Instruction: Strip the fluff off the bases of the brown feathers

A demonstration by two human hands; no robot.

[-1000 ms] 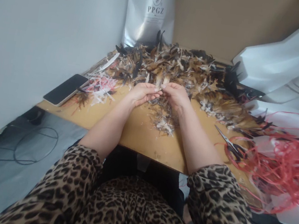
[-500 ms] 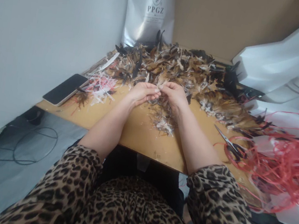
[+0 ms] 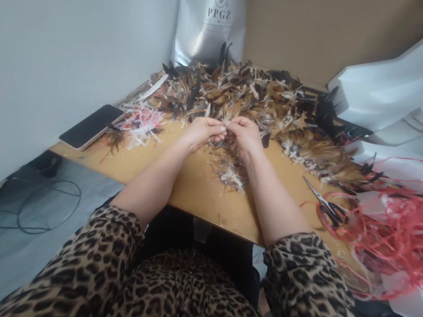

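Observation:
My left hand (image 3: 202, 132) and my right hand (image 3: 245, 134) meet in front of a heap of feathers (image 3: 260, 99). Thumb and forefinger of each are pinched together, fingertips touching or nearly so. Between them seems to be a small brown feather, mostly hidden by the fingers and hard to separate from the heap behind. Under my right wrist lies a small pile of downy feather scraps (image 3: 231, 176) on the tan tabletop (image 3: 206, 192).
At left lie a phone (image 3: 91, 126) and pink and white strips (image 3: 143, 122). Scissors (image 3: 324, 203) rest at right beside tangled red ribbon (image 3: 406, 240). Brown feathers (image 3: 323, 154) lie in a row nearby. A silver bag (image 3: 209, 36) stands behind; white plastic (image 3: 399, 96) hangs at right.
Both hands stay nearly in place with the fingertips still pinched. The tan feather tuft that showed above my fingertips is less visible now.

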